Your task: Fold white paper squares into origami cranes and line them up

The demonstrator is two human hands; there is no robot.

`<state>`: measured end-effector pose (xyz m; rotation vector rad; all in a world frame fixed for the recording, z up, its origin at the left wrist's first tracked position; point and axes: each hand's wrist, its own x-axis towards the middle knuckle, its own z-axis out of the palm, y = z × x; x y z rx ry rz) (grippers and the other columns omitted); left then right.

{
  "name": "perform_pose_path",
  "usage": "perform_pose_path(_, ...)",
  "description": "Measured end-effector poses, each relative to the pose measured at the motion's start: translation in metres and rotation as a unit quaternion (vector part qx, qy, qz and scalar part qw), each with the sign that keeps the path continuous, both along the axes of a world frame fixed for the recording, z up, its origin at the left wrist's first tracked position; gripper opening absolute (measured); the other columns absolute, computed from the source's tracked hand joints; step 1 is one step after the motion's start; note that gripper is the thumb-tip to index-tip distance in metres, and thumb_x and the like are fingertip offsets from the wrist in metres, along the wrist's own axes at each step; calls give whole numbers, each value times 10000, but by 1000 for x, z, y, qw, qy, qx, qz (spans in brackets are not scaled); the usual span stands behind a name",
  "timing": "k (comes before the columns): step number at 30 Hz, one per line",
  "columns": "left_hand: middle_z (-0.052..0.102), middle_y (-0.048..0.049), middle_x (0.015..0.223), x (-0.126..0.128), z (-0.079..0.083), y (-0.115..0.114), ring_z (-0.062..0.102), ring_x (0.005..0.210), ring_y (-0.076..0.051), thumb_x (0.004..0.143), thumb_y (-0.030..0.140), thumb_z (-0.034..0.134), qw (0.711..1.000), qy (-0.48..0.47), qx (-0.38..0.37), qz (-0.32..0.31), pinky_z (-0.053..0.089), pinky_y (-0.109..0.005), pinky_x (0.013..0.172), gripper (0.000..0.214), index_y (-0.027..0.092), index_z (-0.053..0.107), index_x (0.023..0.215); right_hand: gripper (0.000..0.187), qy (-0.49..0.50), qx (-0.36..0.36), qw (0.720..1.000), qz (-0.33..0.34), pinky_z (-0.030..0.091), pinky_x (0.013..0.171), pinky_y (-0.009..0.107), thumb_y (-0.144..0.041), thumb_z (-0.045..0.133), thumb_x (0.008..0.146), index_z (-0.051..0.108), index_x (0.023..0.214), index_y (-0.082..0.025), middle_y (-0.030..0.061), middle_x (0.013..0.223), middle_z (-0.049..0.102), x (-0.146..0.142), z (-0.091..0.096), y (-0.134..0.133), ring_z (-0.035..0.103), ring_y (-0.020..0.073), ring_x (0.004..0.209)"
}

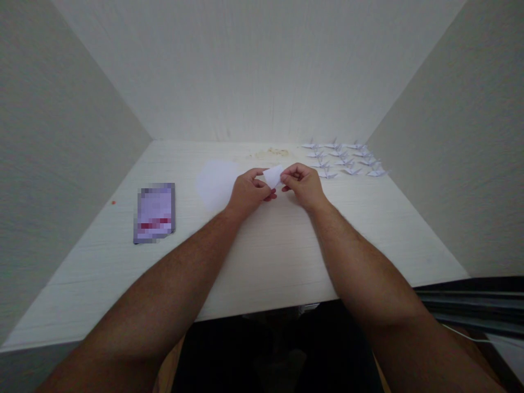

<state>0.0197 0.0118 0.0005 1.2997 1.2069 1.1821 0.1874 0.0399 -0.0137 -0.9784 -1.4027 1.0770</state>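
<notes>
Between my two hands, just above the middle of the table, is a small white folded paper [273, 176]. My left hand [254, 190] grips its left and lower side, with the thumb in front. My right hand [302, 183] pinches its right corner between thumb and fingers. How many layers the paper has cannot be made out. Beyond my right hand stand several white paper cranes [344, 162] in rows at the back right of the table.
A pale wood-grain table [270, 262] meets walls on three sides. White paper sheets [216, 183] lie left of my hands. A blurred purple rectangular object [155, 213] rests further left, near a small orange bit [113, 202]. A brownish stain [273, 153] marks the back.
</notes>
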Motion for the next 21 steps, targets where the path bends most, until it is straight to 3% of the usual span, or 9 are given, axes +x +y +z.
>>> perform_pose_path(7, 669, 22, 566, -1, -1, -1, 715, 591, -162, 674, 68, 684, 999, 27, 41, -8, 537, -212, 546, 580, 104, 632, 1250, 230, -14, 13, 999, -32, 503, 516, 252, -366, 771, 693, 615, 722, -200, -22, 622, 643, -3, 1, -1, 593, 113, 548)
perform_pose_path(21, 659, 37, 572, 0, -3, -1, 718, 597, -161, 659, 82, 709, 999, -5, 43, -28, 551, -220, 567, 491, 131, 649, 1144, 158, -22, 26, 997, -71, 526, 534, 258, -322, 731, 719, 618, 729, -212, -28, 627, 643, -8, 1, -3, 587, 108, 559)
